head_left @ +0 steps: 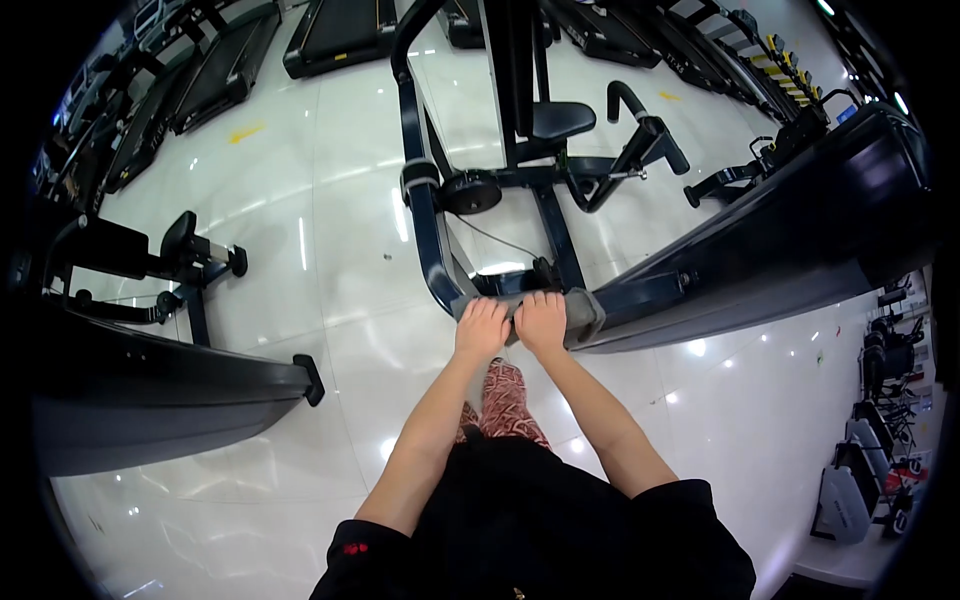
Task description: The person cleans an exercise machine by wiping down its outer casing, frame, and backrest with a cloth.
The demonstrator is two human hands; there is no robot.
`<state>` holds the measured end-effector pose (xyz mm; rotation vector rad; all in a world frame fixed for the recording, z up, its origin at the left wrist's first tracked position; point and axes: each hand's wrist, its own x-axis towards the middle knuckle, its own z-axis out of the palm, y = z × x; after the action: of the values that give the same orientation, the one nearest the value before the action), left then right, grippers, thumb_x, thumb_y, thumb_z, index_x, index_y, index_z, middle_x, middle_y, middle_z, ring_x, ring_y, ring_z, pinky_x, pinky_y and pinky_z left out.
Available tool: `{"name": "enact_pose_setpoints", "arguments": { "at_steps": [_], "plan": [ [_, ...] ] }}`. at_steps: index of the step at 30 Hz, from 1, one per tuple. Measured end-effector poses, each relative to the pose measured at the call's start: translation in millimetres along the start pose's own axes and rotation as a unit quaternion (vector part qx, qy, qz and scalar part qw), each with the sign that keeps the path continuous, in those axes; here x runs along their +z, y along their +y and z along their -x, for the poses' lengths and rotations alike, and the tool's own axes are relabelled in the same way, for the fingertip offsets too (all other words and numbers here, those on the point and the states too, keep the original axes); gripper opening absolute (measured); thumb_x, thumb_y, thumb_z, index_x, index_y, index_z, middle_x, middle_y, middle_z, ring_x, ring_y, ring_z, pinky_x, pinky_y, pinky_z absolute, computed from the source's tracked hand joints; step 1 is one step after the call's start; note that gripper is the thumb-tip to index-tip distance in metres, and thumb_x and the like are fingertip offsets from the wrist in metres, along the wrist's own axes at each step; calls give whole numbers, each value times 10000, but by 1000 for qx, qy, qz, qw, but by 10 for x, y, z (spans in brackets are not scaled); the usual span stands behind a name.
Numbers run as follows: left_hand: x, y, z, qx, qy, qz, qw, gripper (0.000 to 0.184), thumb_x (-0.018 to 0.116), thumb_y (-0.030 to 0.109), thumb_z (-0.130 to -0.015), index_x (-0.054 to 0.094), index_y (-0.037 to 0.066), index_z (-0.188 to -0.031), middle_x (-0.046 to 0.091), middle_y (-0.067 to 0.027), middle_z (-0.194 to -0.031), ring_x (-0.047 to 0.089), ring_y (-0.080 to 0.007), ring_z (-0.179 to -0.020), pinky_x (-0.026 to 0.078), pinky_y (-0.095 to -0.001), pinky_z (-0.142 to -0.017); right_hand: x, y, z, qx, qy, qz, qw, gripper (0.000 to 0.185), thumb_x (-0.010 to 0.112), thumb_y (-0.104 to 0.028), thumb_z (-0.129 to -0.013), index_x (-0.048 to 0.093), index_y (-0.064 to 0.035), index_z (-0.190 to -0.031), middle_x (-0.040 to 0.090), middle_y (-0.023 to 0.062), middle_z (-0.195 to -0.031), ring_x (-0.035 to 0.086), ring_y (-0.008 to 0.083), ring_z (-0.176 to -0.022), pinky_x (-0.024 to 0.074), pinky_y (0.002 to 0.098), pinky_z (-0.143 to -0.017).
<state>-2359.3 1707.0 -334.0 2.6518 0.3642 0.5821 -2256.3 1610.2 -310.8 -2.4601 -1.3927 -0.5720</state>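
Both my hands are side by side in front of me, on the lower frame bar of a dark blue exercise machine [421, 230]. A grey cloth [587, 314] lies over that bar. My left hand [482, 328] has its fingers bent over the cloth's left part. Close beside it, my right hand [541, 321] presses over the cloth with its fingers curled forward. The undersides of both hands are hidden. Beyond them stand the machine's black seat [562, 120] and a round black pulley [470, 194].
A large dark machine cover [780, 220] rises close on the right, another [190, 400] on the left. Treadmills [340, 35] line the back. A black padded machine [180, 245] stands at left. More equipment [850, 490] is along the right. The pale tiled floor [330, 300] is shiny.
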Motion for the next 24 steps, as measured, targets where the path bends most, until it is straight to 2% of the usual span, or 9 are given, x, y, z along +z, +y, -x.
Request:
{"name": "enact_pose_setpoints", "arguments": {
  "at_steps": [2, 3, 4, 6, 7, 10, 14, 20, 24],
  "plan": [
    [-21, -92, 33, 2, -9, -35, 999, 312, 533, 253, -803, 524, 83, -1065, 527, -79, -1075, 460, -238, -1079, 307, -448, -974, 34, -73, -11, 34, -42, 1, 999, 175, 526, -222, -727, 566, -52, -734, 572, 109, -803, 512, 268, -805, 374, 398, -799],
    [-39, -119, 19, -22, -40, -35, 998, 318, 515, 295, -818, 522, 119, -1083, 512, -52, -1118, 429, -221, -1132, 247, -526, -1006, 46, -113, -26, 44, -39, 10, 998, 187, 518, -229, -731, 585, -54, -720, 582, 104, -788, 517, 263, -802, 372, 398, -797],
    [-45, -158, -6, -19, -38, -40, 998, 318, 515, 295, -818, 522, 119, -1083, 512, -52, -1118, 429, -221, -1132, 247, -526, -1006, 76, -137, -57, 56, -39, 17, 998, 204, 511, -236, -735, 603, -56, -705, 592, 99, -772, 522, 257, -800, 370, 397, -794],
    [-67, -229, -26, -35, -114, -79, 990, 344, 491, 349, -827, 534, 159, -1110, 516, -54, -1140, 412, -216, -1167, 200, -558, -1017, 135, -161, -120, 63, -35, 22, 997, 218, 503, -235, -738, 615, -58, -679, 604, 95, -743, 535, 254, -769, 371, 395, -786],
    [-81, -274, -33, -16, -105, -77, 991, 311, 471, 345, -842, 519, 152, -1082, 508, -39, -1099, 423, -203, -1137, 180, -617, -1004, 147, -189, -93, 68, -37, 31, 996, 236, 495, -235, -742, 628, -61, -653, 616, 92, -715, 548, 252, -739, 372, 392, -778],
    [-206, -385, -135, -17, -201, -92, 975, 310, 455, 353, -849, 521, 152, -1075, 510, -33, -1070, 435, -196, -1110, 177, -620, -1004, 211, -243, -149, 103, -85, 0, 991, 248, 515, -253, -722, 657, -51, -715, 636, 113, -712, 567, 252, -683, 381, 394, -729],
    [-251, -693, -242, 27, -232, -102, 967, 302, 455, 363, -848, 534, 166, -1063, 511, -28, -1061, 441, -186, -1097, 159, -622, -1010, 223, -420, -323, 148, -171, -8, 974, 261, 489, -271, -772, 647, -81, -688, 629, 81, -665, 588, 236, -666, 394, 390, -683],
    [-441, -1159, -509, 134, -269, -119, 946, 317, 475, 379, -834, 537, 171, -1066, 510, -19, -1094, 404, -176, -1161, 126, -630, -1016, 454, -713, -450, 172, -170, -22, 970, 264, 465, -256, -811, 600, -104, -642, 620, 63, -644, 594, 228, -612, 415, 385, -607],
    [-485, -1411, -696, 176, -277, -99, 940, 333, 469, 416, -839, 551, 188, -1066, 510, -35, -1146, 385, -186, -1196, 88, -611, -1034, 554, -863, -595, 212, -213, -12, 954, 254, 449, -248, -826, 585, -98, -672, 623, 73, -653, 603, 233, -628, 419, 389, -625]
  ]
}}
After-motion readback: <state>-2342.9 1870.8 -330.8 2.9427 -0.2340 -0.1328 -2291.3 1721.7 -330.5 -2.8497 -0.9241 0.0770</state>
